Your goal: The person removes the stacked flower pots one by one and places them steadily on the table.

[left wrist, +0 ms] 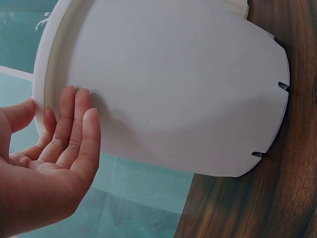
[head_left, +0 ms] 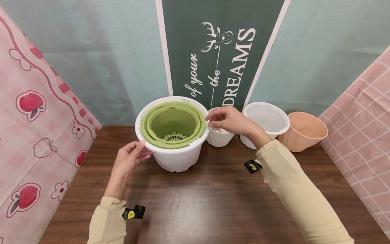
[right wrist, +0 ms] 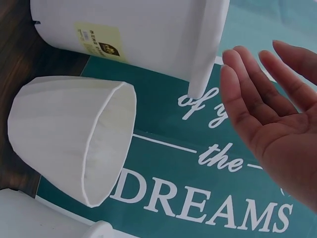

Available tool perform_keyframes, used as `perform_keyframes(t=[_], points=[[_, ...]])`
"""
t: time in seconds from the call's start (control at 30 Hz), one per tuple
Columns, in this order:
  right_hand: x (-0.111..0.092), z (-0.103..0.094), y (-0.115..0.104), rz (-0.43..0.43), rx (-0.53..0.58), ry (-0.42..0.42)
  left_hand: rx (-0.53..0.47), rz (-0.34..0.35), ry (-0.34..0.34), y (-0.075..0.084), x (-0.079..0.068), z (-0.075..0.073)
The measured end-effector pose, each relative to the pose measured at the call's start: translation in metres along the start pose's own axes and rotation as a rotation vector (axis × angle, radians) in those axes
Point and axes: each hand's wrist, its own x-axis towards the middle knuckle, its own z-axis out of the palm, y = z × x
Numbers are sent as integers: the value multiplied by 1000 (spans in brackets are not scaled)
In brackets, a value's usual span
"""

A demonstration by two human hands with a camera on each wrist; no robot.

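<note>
A large white flowerpot (head_left: 177,159) stands upright near the back of the table, with two green flowerpots (head_left: 175,119) nested inside it. The inner green one shows a slotted bottom. My left hand (head_left: 129,159) pinches the white pot's rim at its front left, thumb at the rim and fingers under it, as the left wrist view also shows (left wrist: 64,144). Beside the rim's right side hovers my right hand (head_left: 230,119), fingers relaxed and holding nothing. In the right wrist view that hand (right wrist: 277,104) is apart from the white pot (right wrist: 133,34).
Right of the big pot stand a small faceted white pot (head_left: 220,138), a white pot (head_left: 265,118) with a greyish inside, and a peach pot (head_left: 301,132). Behind them hangs a green and blue cloth (head_left: 195,40). Pink cloths (head_left: 39,135) flank the wooden table (head_left: 195,206).
</note>
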Motion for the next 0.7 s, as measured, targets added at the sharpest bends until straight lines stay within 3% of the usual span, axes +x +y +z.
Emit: perform_keyframes(t=[0.37, 0.7], points=[[12, -1, -13, 6, -83, -113, -20, 9, -6, 1, 0, -1], [20, 4, -16, 14, -49, -197, -18, 9, -9, 0, 1, 0]])
